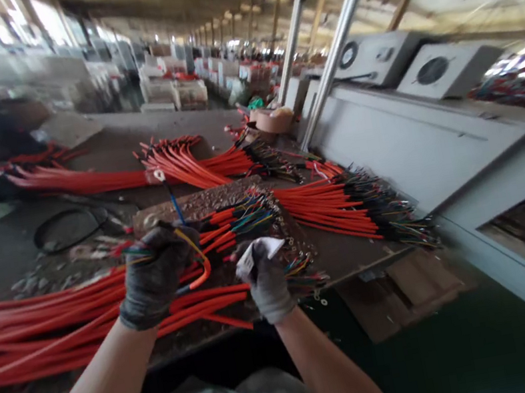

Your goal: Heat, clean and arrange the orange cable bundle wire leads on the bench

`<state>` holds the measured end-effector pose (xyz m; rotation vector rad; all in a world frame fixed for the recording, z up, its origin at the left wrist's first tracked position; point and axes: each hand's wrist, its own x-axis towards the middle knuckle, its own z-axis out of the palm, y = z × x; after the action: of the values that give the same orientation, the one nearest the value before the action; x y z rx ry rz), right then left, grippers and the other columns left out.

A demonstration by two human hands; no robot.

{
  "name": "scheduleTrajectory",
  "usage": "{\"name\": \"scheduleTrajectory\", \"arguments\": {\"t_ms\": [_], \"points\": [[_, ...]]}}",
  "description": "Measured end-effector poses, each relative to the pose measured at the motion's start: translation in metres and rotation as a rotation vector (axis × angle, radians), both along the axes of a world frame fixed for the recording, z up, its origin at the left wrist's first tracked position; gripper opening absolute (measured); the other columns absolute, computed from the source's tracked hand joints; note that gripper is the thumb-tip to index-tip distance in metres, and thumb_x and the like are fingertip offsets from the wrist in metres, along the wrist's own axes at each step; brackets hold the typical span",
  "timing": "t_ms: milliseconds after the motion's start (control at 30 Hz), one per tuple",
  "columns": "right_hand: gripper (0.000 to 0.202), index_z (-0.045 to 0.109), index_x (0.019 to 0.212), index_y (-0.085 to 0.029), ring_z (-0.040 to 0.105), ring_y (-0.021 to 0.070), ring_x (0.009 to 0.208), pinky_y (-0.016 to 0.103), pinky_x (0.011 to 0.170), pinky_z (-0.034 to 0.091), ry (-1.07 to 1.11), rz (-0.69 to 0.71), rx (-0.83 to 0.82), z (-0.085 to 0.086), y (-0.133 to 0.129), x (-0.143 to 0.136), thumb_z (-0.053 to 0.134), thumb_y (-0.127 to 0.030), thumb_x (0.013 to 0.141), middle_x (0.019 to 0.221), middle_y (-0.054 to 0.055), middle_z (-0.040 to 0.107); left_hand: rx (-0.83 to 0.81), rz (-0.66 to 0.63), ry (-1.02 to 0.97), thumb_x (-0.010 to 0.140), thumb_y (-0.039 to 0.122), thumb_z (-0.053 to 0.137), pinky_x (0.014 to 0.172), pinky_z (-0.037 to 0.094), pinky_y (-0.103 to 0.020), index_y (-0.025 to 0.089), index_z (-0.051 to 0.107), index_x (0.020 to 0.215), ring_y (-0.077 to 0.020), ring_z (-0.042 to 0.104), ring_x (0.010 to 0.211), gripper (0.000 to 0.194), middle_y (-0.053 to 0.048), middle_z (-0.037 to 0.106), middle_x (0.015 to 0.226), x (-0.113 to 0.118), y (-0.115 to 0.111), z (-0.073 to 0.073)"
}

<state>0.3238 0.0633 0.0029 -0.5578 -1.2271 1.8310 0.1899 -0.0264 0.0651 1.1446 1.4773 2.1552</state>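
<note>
Many orange cables [55,318] around both hands [159,276] [268,283]

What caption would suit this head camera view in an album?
Gloved left hand and right hand at work among bundles of orange cables on a cluttered workbench.

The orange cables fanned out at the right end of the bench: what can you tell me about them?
The orange cables lie loosely side by side in a fan on the dark bench top, beside a light grey panel. Their smooth covering looks like plastic. Toward the right, each seems to pass into a black section, then thin wires, some green or yellow, splay out untidily. The exact count is unclear. Neither gloved hand touches them; the right hand is nearer.
</note>
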Motion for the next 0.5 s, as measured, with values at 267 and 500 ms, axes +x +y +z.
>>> {"name": "scheduleTrajectory", "arguments": {"t_ms": [267, 500], "points": [[0.022, 0.069, 0.088, -0.023, 0.068, 0.0141, 0.073, 0.026, 0.069, 0.055, 0.032, 0.180, 0.336, 0.041, -0.013, 0.010, 0.059, -0.043, 0.089, 0.083, 0.002, 0.073, 0.018, 0.038, 0.130, 0.069, 0.012, 0.077, 0.058, 0.050, -0.017, 0.034, 0.063, 0.124, -0.0067, 0.055, 0.067, 0.060, -0.003, 0.061, 0.113, 0.048, -0.060, -0.022], [0.031, 0.066, 0.089, -0.023, 0.068, 0.0162, 0.075, 0.030, 0.074, 0.056, 0.027, 0.272, 0.443, 0.044, -0.016, 0.001, 0.061, -0.054, 0.084, 0.083, 0.003, 0.070, -0.009, 0.031, 0.134, 0.062, 0.012, 0.082, 0.055, 0.051, -0.018, 0.037, 0.056, 0.130, -0.0069, 0.053, 0.065, 0.077, -0.004, 0.057, 0.119, 0.054, -0.067, -0.032]]}}
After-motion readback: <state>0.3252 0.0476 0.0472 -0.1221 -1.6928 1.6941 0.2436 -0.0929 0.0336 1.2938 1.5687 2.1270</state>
